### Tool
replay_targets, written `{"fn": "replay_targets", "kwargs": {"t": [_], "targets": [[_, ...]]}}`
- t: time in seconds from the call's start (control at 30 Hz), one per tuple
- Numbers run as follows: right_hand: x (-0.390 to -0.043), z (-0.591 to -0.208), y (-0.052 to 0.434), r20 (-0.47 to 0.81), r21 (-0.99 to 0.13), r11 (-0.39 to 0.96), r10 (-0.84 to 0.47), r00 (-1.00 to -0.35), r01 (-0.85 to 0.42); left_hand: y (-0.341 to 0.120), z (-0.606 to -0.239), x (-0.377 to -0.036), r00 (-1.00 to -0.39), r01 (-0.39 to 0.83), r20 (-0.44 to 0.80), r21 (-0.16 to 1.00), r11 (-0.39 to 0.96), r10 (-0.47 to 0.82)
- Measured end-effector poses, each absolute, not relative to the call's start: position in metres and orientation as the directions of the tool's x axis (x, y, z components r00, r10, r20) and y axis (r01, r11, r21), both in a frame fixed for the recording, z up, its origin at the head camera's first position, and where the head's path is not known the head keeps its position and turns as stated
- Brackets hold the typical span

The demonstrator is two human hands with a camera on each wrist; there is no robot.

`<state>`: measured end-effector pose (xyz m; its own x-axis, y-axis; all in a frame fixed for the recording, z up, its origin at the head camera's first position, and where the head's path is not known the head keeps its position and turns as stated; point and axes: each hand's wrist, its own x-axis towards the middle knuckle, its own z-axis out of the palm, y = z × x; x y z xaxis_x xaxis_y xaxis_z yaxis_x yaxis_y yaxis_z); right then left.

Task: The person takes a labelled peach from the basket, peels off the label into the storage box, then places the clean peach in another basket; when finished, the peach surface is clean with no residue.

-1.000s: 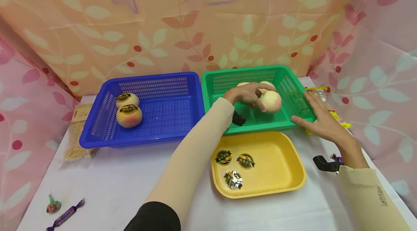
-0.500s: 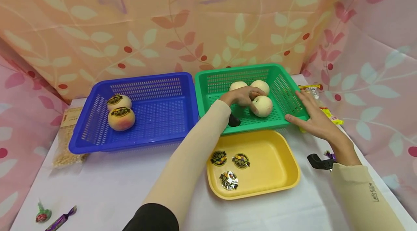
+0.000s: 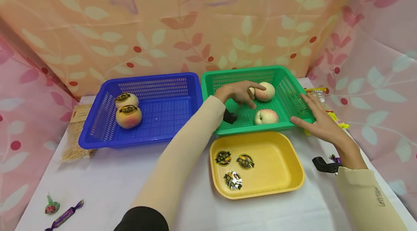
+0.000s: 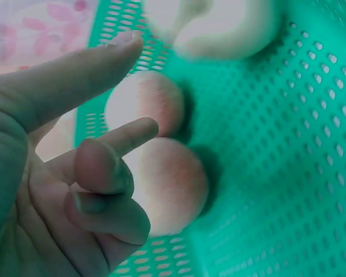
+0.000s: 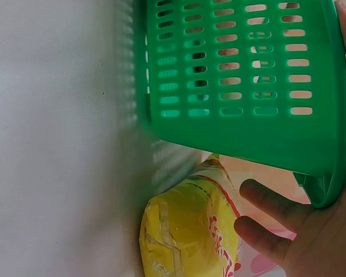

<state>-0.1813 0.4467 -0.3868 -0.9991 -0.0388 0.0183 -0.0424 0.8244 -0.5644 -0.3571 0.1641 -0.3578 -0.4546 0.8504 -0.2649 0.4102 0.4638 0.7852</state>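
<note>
My left hand (image 3: 238, 92) reaches into the green basket (image 3: 211, 76), its index finger stretched out above a pale peach (image 3: 265, 92) at the back. In the left wrist view its other fingers (image 4: 104, 219) bend loosely with nothing in them. Behind the hand a second peach (image 3: 252, 91) is mostly hidden in the head view. A third peach (image 3: 266, 117) lies apart by the basket's front wall, stem end showing. My right hand (image 3: 320, 120) rests at the basket's right rim, fingers fairly straight.
A blue basket (image 3: 169, 138) at left holds two peaches with black-gold stickers. In front, a yellow tray (image 3: 270, 162) carries several stickers (image 3: 245, 161). A grain bag (image 3: 76, 137) and wrapped candies (image 3: 66, 216) lie left. Yellow packets (image 3: 338, 119) lie right of the green basket.
The peach at my left fingers has been let go and now sits nearer the basket's front. My left hand has drawn back slightly left; the right hand stays on the rim.
</note>
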Motion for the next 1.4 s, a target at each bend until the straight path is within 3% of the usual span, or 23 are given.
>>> {"fn": "replay_targets", "kwargs": {"t": [0.23, 0.63, 0.87, 1.23, 1.4], "targets": [[-0.182, -0.389, 0.447, 0.051, -0.571, 0.817, -0.061, -0.997, -0.079, 0.12, -0.345, -0.35, -0.437, 0.415, -0.159, 0.838, 0.355, 0.886], [-0.18, -0.393, 0.453, 0.041, -0.569, 0.819, -0.061, -0.997, -0.073, 0.059, -0.345, -0.309, -0.478, 0.438, 0.104, 0.889, 0.134, 0.872], [-0.181, -0.39, 0.452, 0.027, -0.551, 0.831, -0.07, -0.997, -0.073, 0.015, -0.347, -0.281, -0.548, 0.462, 0.198, 0.881, 0.096, 0.813], [-0.182, -0.384, 0.453, 0.009, -0.502, 0.862, -0.078, -0.997, -0.072, -0.052, -0.371, -0.255, -0.689, 0.405, 0.201, 0.904, 0.139, 0.696], [-0.187, -0.377, 0.452, 0.059, -0.485, 0.867, -0.101, -0.993, -0.117, -0.082, -0.379, -0.244, -0.744, 0.382, 0.204, 0.911, 0.155, 0.636]]}}
